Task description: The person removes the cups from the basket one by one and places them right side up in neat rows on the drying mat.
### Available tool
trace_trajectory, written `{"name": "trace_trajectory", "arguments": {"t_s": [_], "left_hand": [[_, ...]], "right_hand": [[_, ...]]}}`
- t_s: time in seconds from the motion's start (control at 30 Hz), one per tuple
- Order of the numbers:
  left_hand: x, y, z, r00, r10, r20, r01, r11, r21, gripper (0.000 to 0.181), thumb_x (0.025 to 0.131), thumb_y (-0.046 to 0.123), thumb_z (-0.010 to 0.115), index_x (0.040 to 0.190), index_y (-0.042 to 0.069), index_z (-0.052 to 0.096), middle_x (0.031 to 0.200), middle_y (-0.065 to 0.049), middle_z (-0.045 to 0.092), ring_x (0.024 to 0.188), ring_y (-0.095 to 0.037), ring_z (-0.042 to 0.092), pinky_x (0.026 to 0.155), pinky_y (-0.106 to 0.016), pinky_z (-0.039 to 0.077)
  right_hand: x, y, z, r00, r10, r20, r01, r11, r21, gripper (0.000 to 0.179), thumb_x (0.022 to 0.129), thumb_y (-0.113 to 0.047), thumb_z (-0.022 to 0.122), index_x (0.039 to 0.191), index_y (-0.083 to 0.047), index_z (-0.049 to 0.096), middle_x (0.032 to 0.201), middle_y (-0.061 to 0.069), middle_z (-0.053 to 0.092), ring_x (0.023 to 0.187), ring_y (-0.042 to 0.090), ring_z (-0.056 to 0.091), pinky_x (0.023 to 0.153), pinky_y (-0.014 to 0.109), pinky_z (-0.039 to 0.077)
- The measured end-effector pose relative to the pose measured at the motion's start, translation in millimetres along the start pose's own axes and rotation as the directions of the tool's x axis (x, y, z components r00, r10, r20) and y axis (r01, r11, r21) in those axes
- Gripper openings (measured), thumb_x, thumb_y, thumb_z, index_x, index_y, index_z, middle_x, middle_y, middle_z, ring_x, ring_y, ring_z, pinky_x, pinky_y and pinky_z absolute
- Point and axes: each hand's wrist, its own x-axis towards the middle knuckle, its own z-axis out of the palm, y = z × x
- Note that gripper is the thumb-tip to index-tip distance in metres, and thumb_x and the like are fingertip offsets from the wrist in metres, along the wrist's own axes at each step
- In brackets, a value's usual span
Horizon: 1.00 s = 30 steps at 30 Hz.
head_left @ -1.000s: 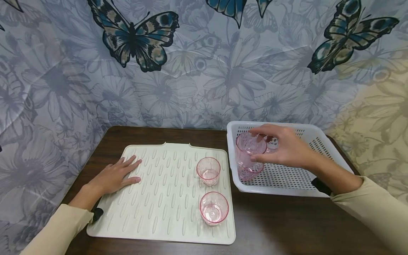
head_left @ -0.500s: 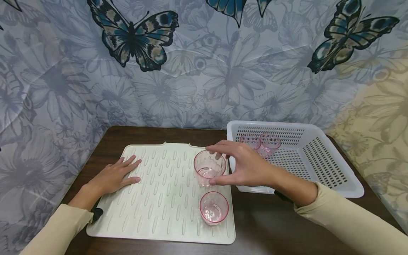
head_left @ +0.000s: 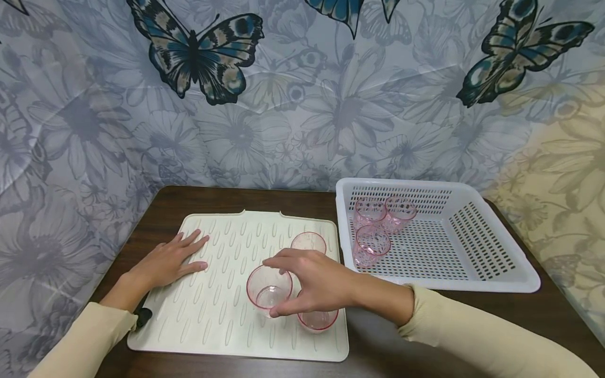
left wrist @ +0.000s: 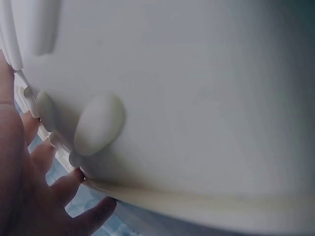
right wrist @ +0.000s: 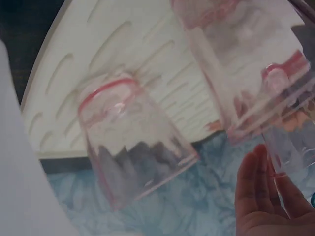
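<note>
My right hand grips a clear glass tumbler with a pink rim, thumb on the near side and fingers on the far side. The tumbler is upright, close over the middle right of the cream drying mat. Two like tumblers stand on the mat: a far glass, partly behind my hand, and a near glass, partly under it. My left hand lies flat with spread fingers on the mat's left side. In the right wrist view, fingers show beside several tumblers.
A white perforated basket stands at the right of the dark wooden table. Three pink-rimmed tumblers are grouped at its left end. Butterfly-printed fabric hangs behind the table.
My right hand has carried the tumbler out from over the basket, leftward past the mat's right edge, to the left of the two standing tumblers. My left hand has stayed put.
</note>
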Motion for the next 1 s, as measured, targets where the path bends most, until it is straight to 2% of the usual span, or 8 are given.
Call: {"name": "trace_trajectory", "arguments": {"t_s": [0.13,0.23,0.57,0.83,0.93,1.0], "left_hand": [[0.2,0.3,-0.7,1.0,-0.008,0.005,0.008,1.0,-0.001,0.072,0.097,0.055,0.055,0.154,0.011,0.04,0.158,-0.021,0.031,0.137,-0.058,0.029,0.099,-0.074,0.031],[0.2,0.4,-0.7,1.0,-0.009,0.005,0.009,1.0,-0.005,0.073,0.097,0.055,0.055,0.154,0.011,0.04,0.158,-0.021,0.031,0.137,-0.059,0.029,0.099,-0.075,0.03],[0.5,-0.7,-0.9,1.0,-0.011,0.003,0.011,1.0,-0.005,0.073,0.097,0.055,0.055,0.154,0.011,0.039,0.159,-0.021,0.031,0.138,-0.058,0.028,0.099,-0.075,0.03],[-0.6,0.6,-1.7,1.0,-0.002,-0.002,0.002,1.0,-0.004,0.072,0.098,0.053,0.056,0.153,0.01,0.04,0.158,-0.022,0.031,0.137,-0.058,0.03,0.097,-0.075,0.032],[-1.2,1.0,-1.6,1.0,-0.002,-0.006,0.002,1.0,-0.004,0.072,0.098,0.053,0.056,0.153,0.01,0.04,0.158,-0.022,0.032,0.137,-0.058,0.03,0.097,-0.075,0.032],[-1.4,1.6,-2.0,1.0,-0.003,-0.006,0.003,1.0,-0.006,0.072,0.098,0.053,0.056,0.153,0.01,0.04,0.158,-0.022,0.032,0.137,-0.058,0.03,0.098,-0.075,0.032]], "right_hand": [[2.9,-4,12,0.999,-0.002,0.054,0.003,1.0,-0.018,0.073,0.081,-0.053,0.079,0.138,-0.013,0.058,0.127,-0.001,0.063,0.116,0.008,0.06,0.097,0.03,0.049],[4.7,-4,20,0.996,-0.016,0.086,0.019,0.999,-0.036,0.073,0.08,-0.051,0.08,0.139,-0.013,0.058,0.127,-0.001,0.063,0.116,0.008,0.06,0.098,0.026,0.048],[7.1,-1,33,0.991,-0.03,0.132,0.047,0.991,-0.125,0.073,0.081,-0.046,0.081,0.141,-0.014,0.055,0.133,-0.001,0.059,0.117,0.009,0.06,0.097,0.025,0.048],[9.7,-3,27,0.982,-0.017,0.187,0.049,0.984,-0.17,0.073,0.083,-0.044,0.08,0.143,-0.015,0.051,0.136,0.0,0.056,0.117,0.01,0.06,0.095,0.029,0.051],[7.8,-3,14,0.983,-0.016,0.183,0.047,0.985,-0.166,0.075,0.083,-0.046,0.079,0.145,-0.014,0.05,0.139,0.0,0.054,0.12,0.012,0.058,0.096,0.031,0.05],[5.3,-2,1,0.988,-0.022,0.153,0.044,0.989,-0.144,0.076,0.084,-0.046,0.079,0.146,-0.013,0.049,0.14,0.001,0.053,0.124,0.014,0.056,0.099,0.034,0.049]]}}
